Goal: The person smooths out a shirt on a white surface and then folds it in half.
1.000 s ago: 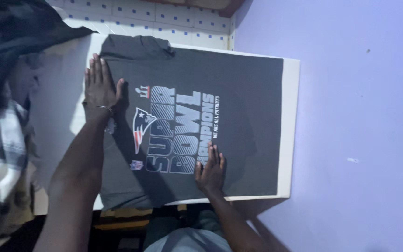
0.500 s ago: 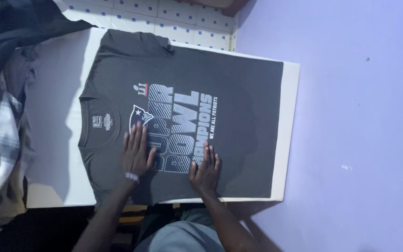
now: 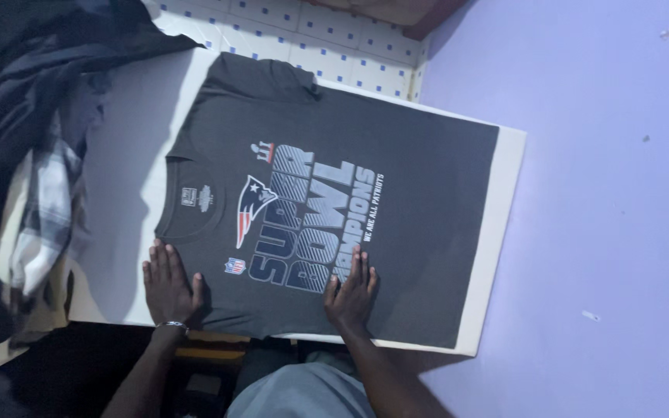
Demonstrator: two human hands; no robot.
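Lying flat on white surface (image 3: 118,193): dark printed t-shirt (image 3: 420,201), likely soft, light, limp; left hand (image 3: 169,288), right hand (image 3: 351,294) pressing near hem-side edge, fingers loosely spread; best pinched at shoulders.

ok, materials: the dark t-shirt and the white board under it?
Dark t-shirt: looks like soft matte knit, probably cotton; lies limp under both hands, with a slightly glossy printed graphic. White board: rigid, smooth, flat with straight edges; possibly painted wood or laminate, can't tell which.
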